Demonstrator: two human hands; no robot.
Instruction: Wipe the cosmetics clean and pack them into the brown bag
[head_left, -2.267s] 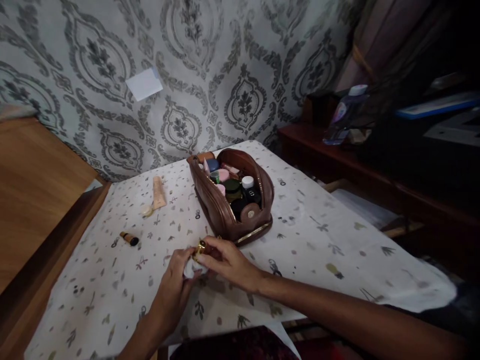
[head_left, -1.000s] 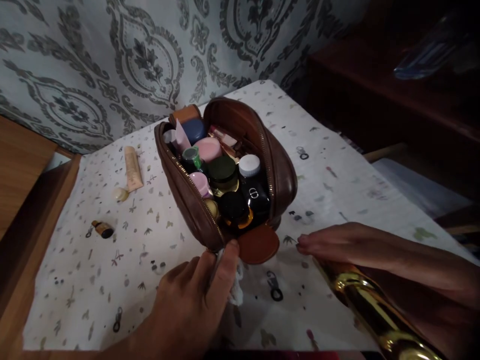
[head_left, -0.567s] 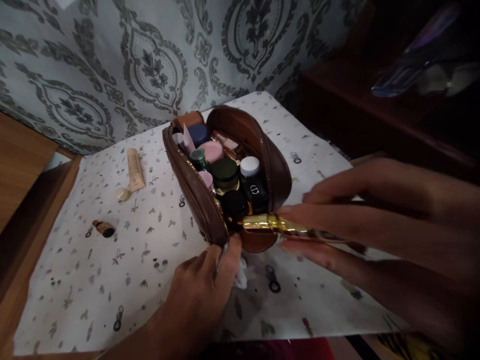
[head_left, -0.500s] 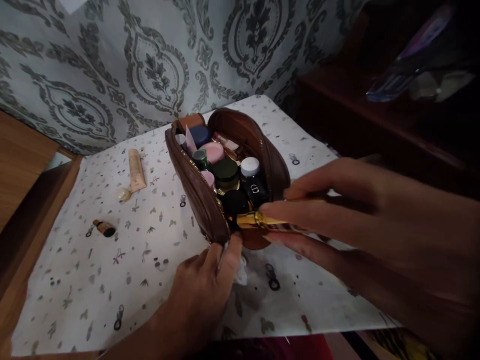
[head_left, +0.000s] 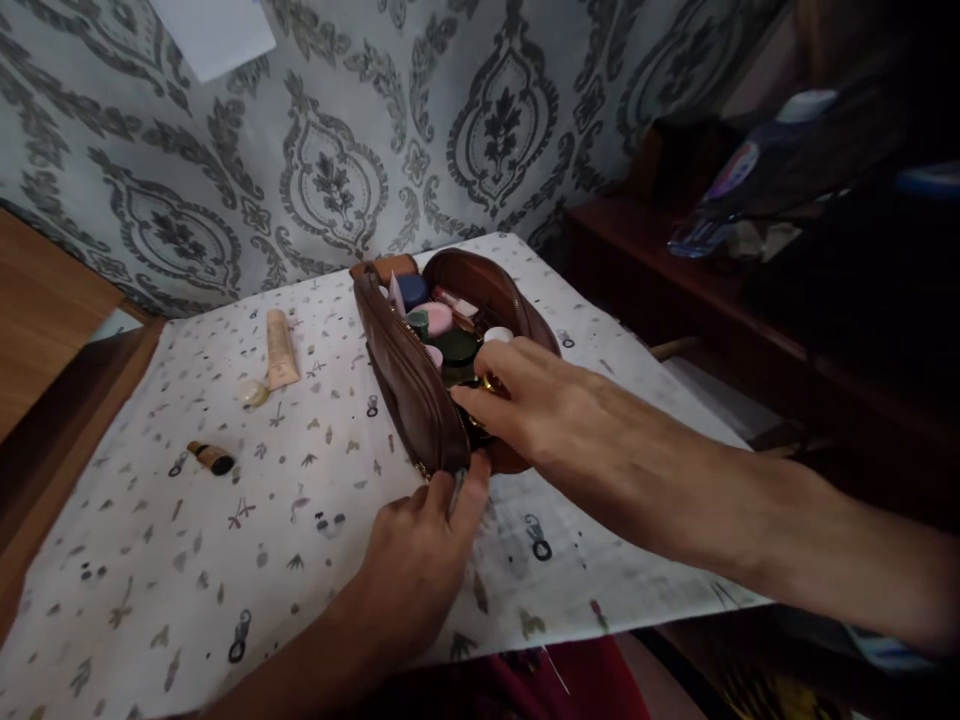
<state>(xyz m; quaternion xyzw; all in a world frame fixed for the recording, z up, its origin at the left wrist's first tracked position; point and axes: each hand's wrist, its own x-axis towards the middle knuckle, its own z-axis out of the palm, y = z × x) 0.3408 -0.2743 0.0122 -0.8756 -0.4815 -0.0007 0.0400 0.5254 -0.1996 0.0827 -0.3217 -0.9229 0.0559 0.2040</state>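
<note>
Brown pouch (head_left: 409,385) sits unzipped mid-table on the patterned cloth (head_left: 225,540), crammed with jars and tubes. Right hand (head_left: 540,405) reaches into its near end, fingertips pinching a small gold item (head_left: 491,383) (mostly hidden). Left hand (head_left: 420,560) pinches the pouch's near corner, a white scrap under its fingers. Beige tube (head_left: 280,348) and small brown bottle (head_left: 211,458) lie well apart, to the left.

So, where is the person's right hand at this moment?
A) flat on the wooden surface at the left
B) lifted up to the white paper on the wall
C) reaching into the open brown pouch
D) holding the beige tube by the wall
C: the right hand has its fingertips inside the open brown pouch, among the small jars, while the left hand grips the pouch's near end.
</note>
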